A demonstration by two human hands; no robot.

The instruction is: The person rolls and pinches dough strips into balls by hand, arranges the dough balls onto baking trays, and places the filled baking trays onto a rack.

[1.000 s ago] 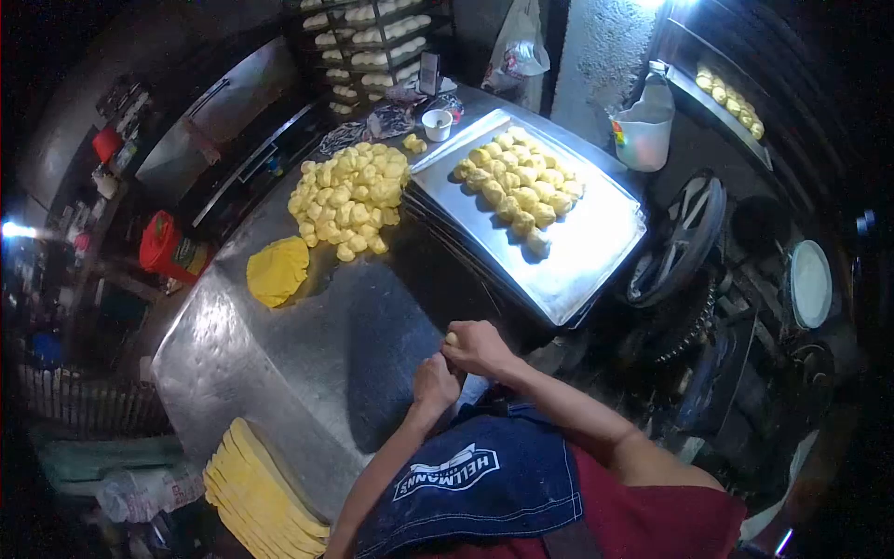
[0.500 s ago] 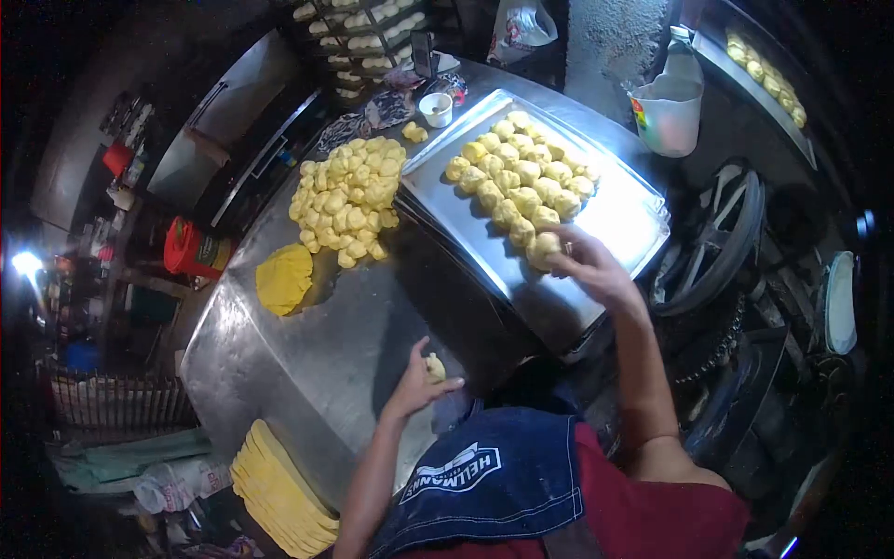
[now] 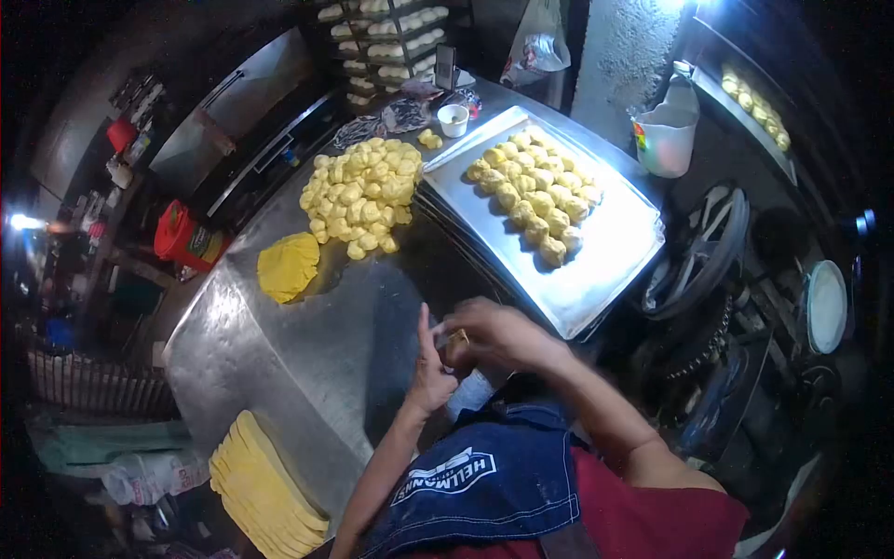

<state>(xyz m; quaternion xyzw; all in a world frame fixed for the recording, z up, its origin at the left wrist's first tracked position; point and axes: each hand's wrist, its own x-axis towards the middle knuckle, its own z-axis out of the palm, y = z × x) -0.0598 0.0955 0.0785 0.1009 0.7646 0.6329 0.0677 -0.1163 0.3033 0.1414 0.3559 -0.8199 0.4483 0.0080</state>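
Note:
My left hand (image 3: pixel 430 380) is raised over the front of the metal table, index finger stretched up, with a small piece of dough (image 3: pixel 456 349) held at its palm and thumb. Against the same dough, my right hand (image 3: pixel 498 333) curves in from the right, its fingers smeared by motion. Beyond them, rows of yellow dough balls (image 3: pixel 540 191) sit on a metal baking tray (image 3: pixel 610 247). A large heap of dough pieces (image 3: pixel 363 196) lies to the tray's left, and a flat yellow dough sheet (image 3: pixel 287 268) is in front of the heap.
The metal table (image 3: pixel 317 359) carries stacked yellow dough strips (image 3: pixel 265 489) at its near left edge. A white cup (image 3: pixel 453 119) stands at the back. On the right are a cut plastic jug (image 3: pixel 669 140) and a wheel-like machine part (image 3: pixel 717 247). A red bucket (image 3: pixel 182 238) stands left.
My right hand has left the last dough ball on the tray and come back to my left hand. The view has shifted slightly.

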